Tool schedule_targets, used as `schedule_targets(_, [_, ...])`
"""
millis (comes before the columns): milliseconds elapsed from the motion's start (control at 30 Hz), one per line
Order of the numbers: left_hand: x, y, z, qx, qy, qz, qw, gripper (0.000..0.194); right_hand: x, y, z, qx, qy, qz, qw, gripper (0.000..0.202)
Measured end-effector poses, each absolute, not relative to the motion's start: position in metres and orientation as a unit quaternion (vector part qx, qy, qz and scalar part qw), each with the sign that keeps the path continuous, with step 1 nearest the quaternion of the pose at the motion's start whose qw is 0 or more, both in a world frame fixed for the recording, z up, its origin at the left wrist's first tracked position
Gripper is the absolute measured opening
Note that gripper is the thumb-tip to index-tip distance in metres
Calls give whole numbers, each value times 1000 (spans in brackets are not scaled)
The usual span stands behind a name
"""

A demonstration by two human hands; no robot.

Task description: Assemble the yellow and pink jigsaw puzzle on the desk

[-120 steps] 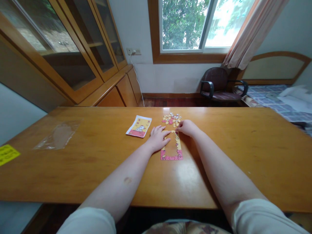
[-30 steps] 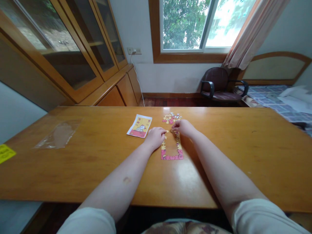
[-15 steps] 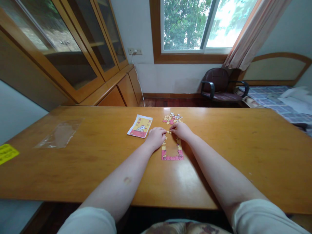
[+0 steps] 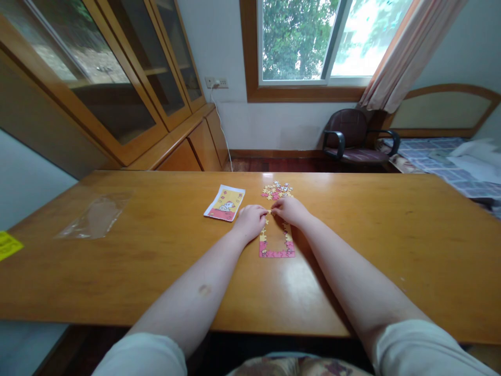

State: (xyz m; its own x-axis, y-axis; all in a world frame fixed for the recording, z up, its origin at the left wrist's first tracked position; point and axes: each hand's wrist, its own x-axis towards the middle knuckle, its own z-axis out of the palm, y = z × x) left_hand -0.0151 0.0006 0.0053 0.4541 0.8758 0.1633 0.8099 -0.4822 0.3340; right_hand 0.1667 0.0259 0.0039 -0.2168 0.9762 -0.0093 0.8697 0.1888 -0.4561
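Note:
A jigsaw puzzle border (image 4: 276, 254) lies on the table, pink along the near edge and yellow up both sides, with bare wood inside it. At its far end my left hand (image 4: 249, 220) rests over the left corner, fingers closed together at a small yellow puzzle piece (image 4: 270, 211). From the other side my right hand (image 4: 291, 211) pinches at the same spot, thumb and forefinger nearly meeting the left fingertips. My hands partly hide the far corners. Just beyond them sits a loose heap of yellow, pink and white puzzle pieces (image 4: 277, 190).
Left of the puzzle lies a picture card (image 4: 224, 203) with a white animal on yellow and pink. A clear plastic bag (image 4: 97, 216) is farther left on the wooden table (image 4: 164, 261), near a yellow sticker (image 4: 10, 245). Behind the table stands an office chair (image 4: 348, 136).
My right fingertips have shifted very slightly left, closer to the left ones, with the yellow piece between them. The card, bag and heap have stayed put.

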Motion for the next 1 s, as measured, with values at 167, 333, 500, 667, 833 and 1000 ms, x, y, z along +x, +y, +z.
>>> schedule_targets(167, [-15, 1, 4, 847, 497, 158, 99, 32, 165, 26, 3, -607, -762, 182, 130, 18])
schedule_targets(333, [-16, 2, 4, 849, 495, 159, 98, 33, 165, 21, 13, -611, -727, 261, 177, 11])
schedule_targets(500, [-15, 3, 3, 851, 494, 154, 92, 32, 167, 15, 28, -526, -739, 403, 117, 7])
schedule_targets(667, [-15, 1, 6, 851, 495, 147, 93, 33, 154, 7, 34, -560, -753, 344, 32, 9])
schedule_targets(833, [-16, 1, 6, 850, 495, 149, 99, 33, 171, 9, 57, -591, -750, 266, 129, 9])
schedule_targets(1000, [-16, 1, 4, 847, 497, 157, 108, 34, 230, 16, 82, -716, -673, 177, 44, 15])
